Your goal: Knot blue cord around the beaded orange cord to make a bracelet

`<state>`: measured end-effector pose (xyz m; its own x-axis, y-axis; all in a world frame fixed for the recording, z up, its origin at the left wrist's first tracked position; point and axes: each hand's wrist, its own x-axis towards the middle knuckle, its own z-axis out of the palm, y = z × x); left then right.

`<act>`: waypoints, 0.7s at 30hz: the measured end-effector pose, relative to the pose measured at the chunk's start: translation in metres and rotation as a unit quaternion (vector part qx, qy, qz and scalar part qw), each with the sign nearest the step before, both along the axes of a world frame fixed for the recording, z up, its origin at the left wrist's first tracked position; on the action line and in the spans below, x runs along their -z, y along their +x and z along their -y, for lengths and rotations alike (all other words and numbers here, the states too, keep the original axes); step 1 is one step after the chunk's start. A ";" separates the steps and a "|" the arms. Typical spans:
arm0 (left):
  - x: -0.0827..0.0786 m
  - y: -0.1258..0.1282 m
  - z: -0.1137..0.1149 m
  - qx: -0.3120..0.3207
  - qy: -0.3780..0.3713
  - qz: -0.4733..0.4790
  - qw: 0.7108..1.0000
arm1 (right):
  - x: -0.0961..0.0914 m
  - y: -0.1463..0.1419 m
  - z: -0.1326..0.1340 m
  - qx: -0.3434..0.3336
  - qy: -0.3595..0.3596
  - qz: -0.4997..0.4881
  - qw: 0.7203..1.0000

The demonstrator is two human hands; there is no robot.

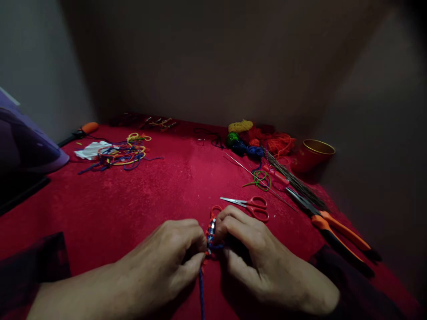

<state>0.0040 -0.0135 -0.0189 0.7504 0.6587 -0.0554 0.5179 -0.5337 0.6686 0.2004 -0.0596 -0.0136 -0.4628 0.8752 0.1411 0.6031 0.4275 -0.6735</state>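
Two bare hands meet over a narrow beaded cord band (pixel 212 227), knotted in orange-red and blue with silvery beads down its middle, at the lower centre of the view, over a red tabletop (pixel 160 191). Its long axis runs nearly straight away from the person, tilted slightly: the far end, with an orange-red loop (pixel 216 206), points just past twelve o'clock, and the near end just past six.

The left hand (pixel 176 251) comes in from eight o'clock; its thumb and forefinger are closed in a pinch at the band's near end. The right hand (pixel 255 249) comes in from four o'clock, its curled fingertips against the band's right edge, higher up. Both hands are therefore at the band, the left nearer its bottom, the right nearer its top.

A short blue strand leaves the band toward three o'clock and disappears by the right thumb; whether that thumb and fingers grip it cannot be told. A longer blue cord (pixel 202 291) trails from beneath the left thumb toward six o'clock.

From the band, red-handled scissors (pixel 247 204) lie at two o'clock, just beyond the right knuckles; orange-and-black pliers (pixel 322 221) lie at three, farther off; a tangle of coloured cords (pixel 122 154) lies at ten, well apart.
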 end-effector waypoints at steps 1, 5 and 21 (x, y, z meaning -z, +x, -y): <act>0.000 0.000 0.000 0.001 -0.001 0.000 1.000 | -0.001 0.000 0.001 -0.001 -0.002 0.001 1.000; 0.001 0.003 0.001 0.004 -0.008 -0.001 1.000 | 0.000 -0.003 0.001 -0.009 0.014 0.014 1.000; 0.001 0.002 0.000 -0.001 -0.026 -0.016 1.000 | 0.005 -0.003 -0.001 -0.014 0.042 0.024 0.999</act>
<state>0.0056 -0.0133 -0.0200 0.7461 0.6560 -0.1143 0.5410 -0.4971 0.6784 0.1971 -0.0588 -0.0181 -0.4946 0.8481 0.1898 0.6216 0.4978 -0.6048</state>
